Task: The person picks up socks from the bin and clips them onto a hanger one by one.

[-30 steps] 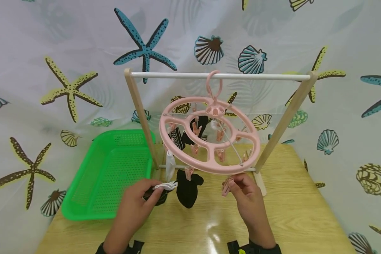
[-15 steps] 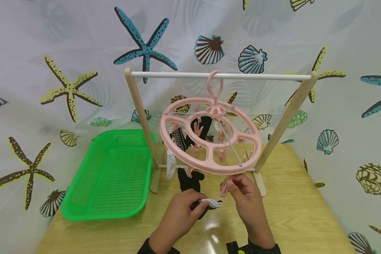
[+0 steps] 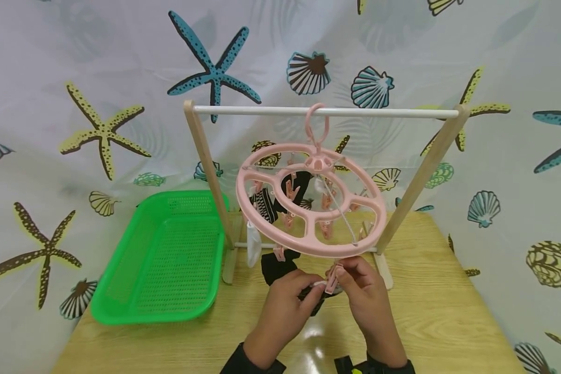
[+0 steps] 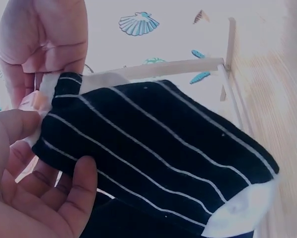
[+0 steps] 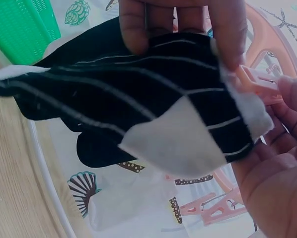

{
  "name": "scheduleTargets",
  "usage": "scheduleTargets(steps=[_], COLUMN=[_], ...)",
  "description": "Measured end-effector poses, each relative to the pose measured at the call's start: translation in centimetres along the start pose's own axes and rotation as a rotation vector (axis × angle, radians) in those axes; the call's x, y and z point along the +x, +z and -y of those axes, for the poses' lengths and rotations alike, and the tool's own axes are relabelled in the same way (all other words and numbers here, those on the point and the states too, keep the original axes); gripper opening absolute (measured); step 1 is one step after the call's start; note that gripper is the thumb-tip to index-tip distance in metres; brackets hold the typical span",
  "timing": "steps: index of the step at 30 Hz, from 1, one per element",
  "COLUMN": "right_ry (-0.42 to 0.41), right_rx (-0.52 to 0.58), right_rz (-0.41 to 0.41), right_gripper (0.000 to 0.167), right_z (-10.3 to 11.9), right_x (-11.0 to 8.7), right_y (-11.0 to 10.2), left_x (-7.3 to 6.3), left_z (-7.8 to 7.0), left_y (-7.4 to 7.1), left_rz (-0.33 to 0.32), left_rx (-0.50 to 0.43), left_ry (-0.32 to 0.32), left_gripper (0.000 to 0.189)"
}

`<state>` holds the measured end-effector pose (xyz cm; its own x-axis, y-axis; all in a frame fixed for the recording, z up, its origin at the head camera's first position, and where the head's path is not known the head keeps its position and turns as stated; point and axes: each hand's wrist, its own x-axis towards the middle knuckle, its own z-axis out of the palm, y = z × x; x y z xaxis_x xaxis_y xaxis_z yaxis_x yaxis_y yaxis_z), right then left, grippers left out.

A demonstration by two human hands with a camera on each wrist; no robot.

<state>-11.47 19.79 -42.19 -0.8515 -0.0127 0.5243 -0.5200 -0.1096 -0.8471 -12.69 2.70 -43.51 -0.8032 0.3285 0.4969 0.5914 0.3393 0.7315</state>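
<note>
A black sock (image 4: pixel 138 134) with thin white stripes, white cuff and white toe stretches out from my left hand (image 3: pixel 287 304), which pinches it by the cuff. My right hand (image 3: pixel 366 291) pinches a pink clothespin (image 3: pixel 333 280) under the front right of a round pink sock hanger (image 3: pixel 308 245). In the right wrist view, the clothespin's tip meets the sock's white cuff, and the left fingers (image 5: pixel 228 39) lie right beside it. Most of the sock is hidden behind my left hand in the head view.
Beside my left hand hangs a plain black sock (image 3: pixel 276 267), with a white sock (image 3: pixel 253 246) further left. A patterned sock (image 3: pixel 263 205) hangs behind. The hanger hooks over a white rod (image 3: pixel 378 112) between wooden posts. A green basket (image 3: pixel 168 270) stands left on the wooden table (image 3: pixel 449 311).
My left hand has carried the striped sock rightward from near the basket up to the clothespin. My right hand has stayed in place, holding the clothespin.
</note>
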Motion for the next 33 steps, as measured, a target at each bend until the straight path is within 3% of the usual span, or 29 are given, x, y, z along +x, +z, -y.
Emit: scheduleTargets(steps=[10,17,24,28,33], right_ry=[0.066,0.119,0.09,0.073,0.118], right_rx=[-0.068,-0.12,-0.412,-0.538,-0.691], right_rz=[0.063,0.007,-0.136,-0.167,-0.204], right_gripper=[0.015,0.016,0.021,0.03,0.048], right_z=[-0.2,-0.2,-0.4,-0.4,-0.4], right_x=[0.0,0.1,0.3,0.5,0.1], right_y=[-0.2,0.2,0.2,-0.4,-1.1], left_x=[0.1,-0.3,-1.6,-2.7,-4.0], left_z=[0.2,0.2,1.1,1.6,2.4], left_y=[0.0,-0.3,-0.5,-0.5,-1.0], left_rz=[-0.066,-0.042,-0.048,-0.043,-0.041], left_rx=[-0.102,-0.12,-0.063,-0.045,0.021], left_ry=[-0.026,-0.097,-0.182,-0.198,-0.178], left_gripper=[0.012,0.017,0.017,0.012,0.009])
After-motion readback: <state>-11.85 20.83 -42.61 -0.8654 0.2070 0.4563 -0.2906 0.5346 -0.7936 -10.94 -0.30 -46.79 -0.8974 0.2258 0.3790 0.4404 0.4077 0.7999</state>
